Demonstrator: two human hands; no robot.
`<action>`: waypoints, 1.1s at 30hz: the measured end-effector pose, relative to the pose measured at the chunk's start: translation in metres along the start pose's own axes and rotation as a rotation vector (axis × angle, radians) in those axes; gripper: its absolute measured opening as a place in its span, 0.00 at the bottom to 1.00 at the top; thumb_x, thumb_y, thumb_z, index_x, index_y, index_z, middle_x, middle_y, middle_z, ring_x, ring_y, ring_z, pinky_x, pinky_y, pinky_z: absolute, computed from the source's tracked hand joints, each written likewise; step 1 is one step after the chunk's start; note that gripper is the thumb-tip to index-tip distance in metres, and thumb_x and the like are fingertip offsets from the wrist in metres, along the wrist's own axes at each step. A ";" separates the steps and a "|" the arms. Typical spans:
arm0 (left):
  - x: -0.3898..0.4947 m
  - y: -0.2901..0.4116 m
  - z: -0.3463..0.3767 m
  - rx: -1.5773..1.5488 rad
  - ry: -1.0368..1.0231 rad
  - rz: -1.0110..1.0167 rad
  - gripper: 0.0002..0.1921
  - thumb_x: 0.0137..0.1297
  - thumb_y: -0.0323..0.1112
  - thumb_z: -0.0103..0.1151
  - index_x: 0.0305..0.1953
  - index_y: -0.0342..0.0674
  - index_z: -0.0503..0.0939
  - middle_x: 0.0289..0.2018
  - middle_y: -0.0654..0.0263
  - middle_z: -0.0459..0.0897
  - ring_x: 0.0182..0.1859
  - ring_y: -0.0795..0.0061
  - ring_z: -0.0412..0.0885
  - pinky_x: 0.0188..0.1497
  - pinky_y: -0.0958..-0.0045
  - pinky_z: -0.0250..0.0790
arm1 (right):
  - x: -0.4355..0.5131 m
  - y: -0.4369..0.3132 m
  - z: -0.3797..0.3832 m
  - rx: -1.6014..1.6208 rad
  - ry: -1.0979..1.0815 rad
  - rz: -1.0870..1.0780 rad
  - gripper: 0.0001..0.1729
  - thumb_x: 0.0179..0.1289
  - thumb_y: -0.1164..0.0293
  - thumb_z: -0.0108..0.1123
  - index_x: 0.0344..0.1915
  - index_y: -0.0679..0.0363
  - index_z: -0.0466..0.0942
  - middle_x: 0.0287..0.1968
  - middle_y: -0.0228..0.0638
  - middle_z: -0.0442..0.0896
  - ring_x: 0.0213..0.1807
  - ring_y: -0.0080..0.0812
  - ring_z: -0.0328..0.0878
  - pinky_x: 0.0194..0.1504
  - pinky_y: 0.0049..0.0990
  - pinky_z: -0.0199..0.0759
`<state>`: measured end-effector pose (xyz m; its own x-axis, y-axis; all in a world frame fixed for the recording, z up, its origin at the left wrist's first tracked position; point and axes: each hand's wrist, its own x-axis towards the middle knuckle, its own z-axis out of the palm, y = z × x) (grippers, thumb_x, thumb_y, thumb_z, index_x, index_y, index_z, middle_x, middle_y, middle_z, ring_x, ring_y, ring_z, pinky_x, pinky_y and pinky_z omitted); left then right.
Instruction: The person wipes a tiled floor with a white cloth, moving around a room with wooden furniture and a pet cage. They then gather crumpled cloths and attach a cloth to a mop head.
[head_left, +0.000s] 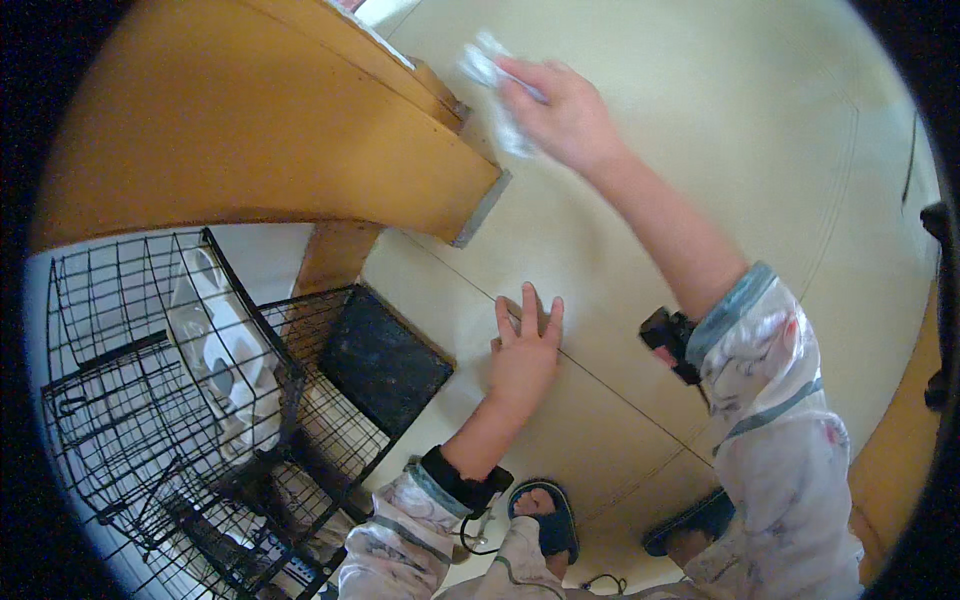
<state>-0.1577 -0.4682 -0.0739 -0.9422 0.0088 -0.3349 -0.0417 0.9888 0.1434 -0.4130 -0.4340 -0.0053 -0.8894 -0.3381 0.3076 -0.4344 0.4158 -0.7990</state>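
Observation:
My right hand (559, 112) grips a crumpled white tissue or thin cloth (514, 135), blurred, just above the glossy beige tiled floor (675, 90) near the end of an orange-brown wooden panel. Lower down, my left hand (525, 352) rests with its fingers spread, palm down on the floor tiles beside a dark joint line. It holds nothing. Black bands with small devices and cables sit around both forearms near the rolled sleeves.
A black wire cage (300, 367) holding white and dark items stands at left, with a dark flat panel (382, 360) at its side. The wooden panel (300, 135) ends in a grey edge at upper left. My slippered feet (544, 517) are below.

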 end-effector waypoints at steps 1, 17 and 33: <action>-0.001 -0.001 0.003 0.016 -0.018 0.010 0.38 0.47 0.39 0.65 0.62 0.49 0.63 0.66 0.46 0.51 0.64 0.31 0.52 0.58 0.44 0.57 | 0.004 -0.019 0.008 0.152 0.149 -0.135 0.14 0.58 0.64 0.55 0.44 0.50 0.81 0.32 0.43 0.78 0.36 0.43 0.78 0.38 0.38 0.73; 0.008 0.006 -0.018 -0.005 -0.143 -0.023 0.47 0.42 0.41 0.71 0.66 0.53 0.57 0.68 0.47 0.45 0.64 0.28 0.49 0.51 0.46 0.70 | -0.013 0.071 0.054 -0.280 -0.107 0.018 0.14 0.56 0.63 0.58 0.43 0.50 0.81 0.35 0.40 0.79 0.39 0.40 0.77 0.41 0.40 0.71; 0.010 0.005 -0.023 0.035 -0.175 0.000 0.46 0.44 0.42 0.70 0.66 0.51 0.57 0.68 0.47 0.44 0.64 0.30 0.51 0.47 0.48 0.74 | 0.056 0.070 0.050 -0.555 -0.474 -0.027 0.09 0.58 0.65 0.53 0.35 0.45 0.82 0.33 0.30 0.80 0.45 0.35 0.76 0.45 0.42 0.68</action>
<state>-0.1752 -0.4666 -0.0555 -0.8697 0.0320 -0.4926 -0.0269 0.9933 0.1121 -0.4865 -0.4661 -0.0698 -0.7748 -0.6313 -0.0337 -0.5754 0.7262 -0.3761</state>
